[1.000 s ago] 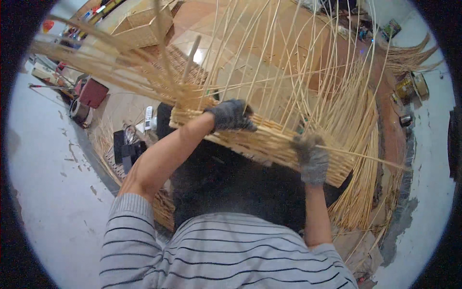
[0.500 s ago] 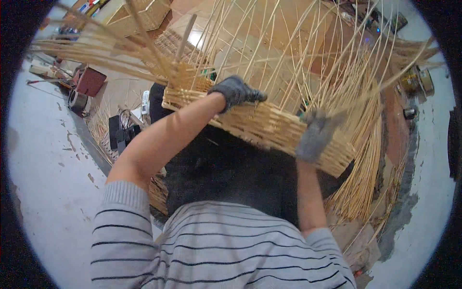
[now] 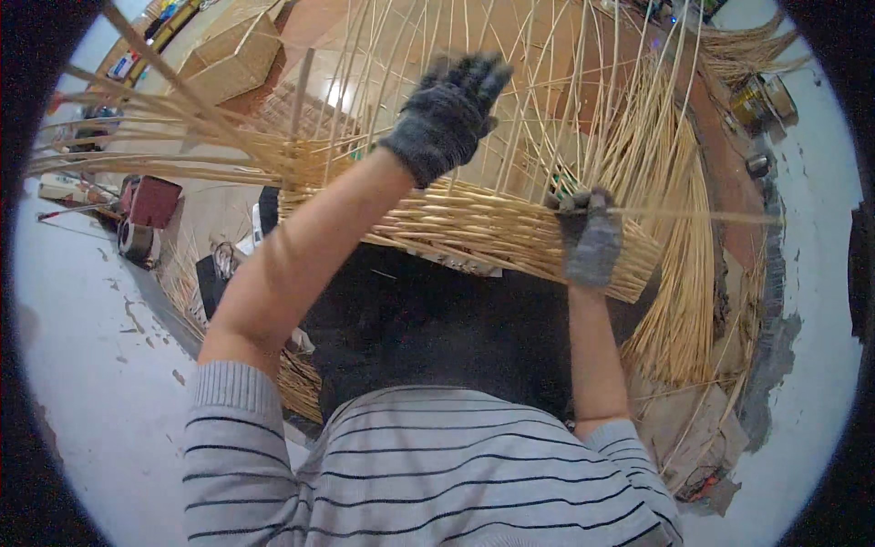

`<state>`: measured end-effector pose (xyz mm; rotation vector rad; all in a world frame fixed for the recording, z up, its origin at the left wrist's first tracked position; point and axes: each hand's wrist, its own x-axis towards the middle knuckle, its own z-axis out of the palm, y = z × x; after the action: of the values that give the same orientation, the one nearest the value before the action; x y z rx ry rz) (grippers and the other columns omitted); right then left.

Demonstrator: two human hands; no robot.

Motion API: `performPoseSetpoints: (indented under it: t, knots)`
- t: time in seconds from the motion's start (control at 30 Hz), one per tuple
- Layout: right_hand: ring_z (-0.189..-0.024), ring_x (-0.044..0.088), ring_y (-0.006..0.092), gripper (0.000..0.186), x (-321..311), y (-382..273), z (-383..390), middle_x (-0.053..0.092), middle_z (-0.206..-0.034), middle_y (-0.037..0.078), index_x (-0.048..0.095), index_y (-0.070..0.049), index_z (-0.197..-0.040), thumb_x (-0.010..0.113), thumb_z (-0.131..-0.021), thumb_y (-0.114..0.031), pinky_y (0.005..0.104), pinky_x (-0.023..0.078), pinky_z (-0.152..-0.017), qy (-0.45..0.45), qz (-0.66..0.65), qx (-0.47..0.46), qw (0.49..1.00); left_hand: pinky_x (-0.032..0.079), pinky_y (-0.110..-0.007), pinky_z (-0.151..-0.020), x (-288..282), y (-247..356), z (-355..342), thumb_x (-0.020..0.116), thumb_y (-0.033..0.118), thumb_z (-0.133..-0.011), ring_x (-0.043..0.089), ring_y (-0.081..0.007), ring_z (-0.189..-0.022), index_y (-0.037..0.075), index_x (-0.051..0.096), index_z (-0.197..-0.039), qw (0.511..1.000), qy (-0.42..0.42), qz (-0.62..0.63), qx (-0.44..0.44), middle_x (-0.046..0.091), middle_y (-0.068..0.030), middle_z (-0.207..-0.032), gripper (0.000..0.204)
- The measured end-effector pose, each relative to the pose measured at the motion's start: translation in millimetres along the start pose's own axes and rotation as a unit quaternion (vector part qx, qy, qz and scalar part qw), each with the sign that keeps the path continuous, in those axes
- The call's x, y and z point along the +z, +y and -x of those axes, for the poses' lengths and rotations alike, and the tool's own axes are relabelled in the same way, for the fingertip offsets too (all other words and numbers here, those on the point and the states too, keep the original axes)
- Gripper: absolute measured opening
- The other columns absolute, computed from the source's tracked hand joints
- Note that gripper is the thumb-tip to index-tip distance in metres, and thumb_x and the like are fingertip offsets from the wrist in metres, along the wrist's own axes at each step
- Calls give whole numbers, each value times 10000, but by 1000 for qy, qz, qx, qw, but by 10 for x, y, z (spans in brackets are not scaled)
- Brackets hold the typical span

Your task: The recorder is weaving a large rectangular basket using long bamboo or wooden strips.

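A partly woven wicker basket [image 3: 474,219] lies across my lap, its pale woven wall facing me and long upright rods [image 3: 529,82] rising from its far sides. My left hand [image 3: 445,118], in a dark grey knitted glove, is raised over the wall with fingers stretched out and somewhat blurred; nothing shows in it. My gloved right hand [image 3: 591,239] is closed at the top edge near the wall's right end. From it a single wicker rod [image 3: 697,215] runs out to the right, blurred. The right fingertips are partly hidden behind the wall.
A big bundle of loose rods [image 3: 684,310] lies at the right, with metal cans [image 3: 764,102] beyond it. Long rods [image 3: 137,159] stick out left from the basket. A finished-looking woven box [image 3: 232,68] stands far left, and a dark red container [image 3: 151,201] sits near the wall.
My left hand has lifted off the basket's top edge and its fingers have spread. The right hand has steadied at the edge, and a rod now runs rightward from it. The basket has shifted slightly left.
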<state>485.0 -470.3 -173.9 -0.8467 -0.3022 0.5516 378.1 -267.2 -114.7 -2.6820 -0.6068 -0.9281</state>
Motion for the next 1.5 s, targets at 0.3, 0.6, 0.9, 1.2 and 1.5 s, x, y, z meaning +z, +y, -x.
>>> performPoseSetpoints:
  t: [0.3, 0.6, 0.9, 1.2, 1.5]
  knots:
    - [-729, 588, 192, 104, -506, -496, -89, 588, -797, 87, 492, -48, -838, 577, -807, -98, 366, 538, -679, 23, -80, 14, 996, 456, -381, -707, 391, 414, 135, 641, 392, -711, 595, -279, -787, 63, 575, -951, 827, -496, 264, -24, 605, -159, -884, 413]
    - [-765, 597, 193, 216, 314, -837, -1234, 603, -818, 84, 459, -54, -925, 607, -780, -114, 318, 501, -686, -238, 344, 136, 898, 465, -336, -645, 114, 476, 304, 698, 237, -695, 599, -230, -692, 91, 579, -805, 796, -381, 450, -136, 600, -95, -724, 218]
    - [-816, 548, 209, 496, 265, -196, -1457, 535, -902, 111, 338, -79, -1225, 540, -772, -62, 339, 467, -753, -152, 415, -252, 861, 466, -367, -621, 262, 654, 406, 687, 313, -693, 589, -292, -681, 62, 550, -788, 878, -279, 330, -207, 598, -137, -690, 301]
    - [-586, 543, 145, 303, -605, -689, -272, 562, -765, 61, 423, -145, -1192, 438, -889, -157, 347, 528, -578, 42, 180, -44, 982, 489, -337, -633, 403, 636, -562, 734, 553, -522, 585, -222, -589, 11, 619, -737, 880, -267, 316, -233, 607, -98, -661, 594]
    - [-572, 516, 128, 304, -605, -978, -348, 524, -714, 23, 428, -122, -1140, 500, -849, -70, 317, 529, -562, -54, 86, -65, 993, 213, -474, -998, 383, 1167, -47, 741, 537, -499, 221, -365, -1257, 73, 222, -1327, 970, -146, 175, -89, 181, -221, -1371, 1082]
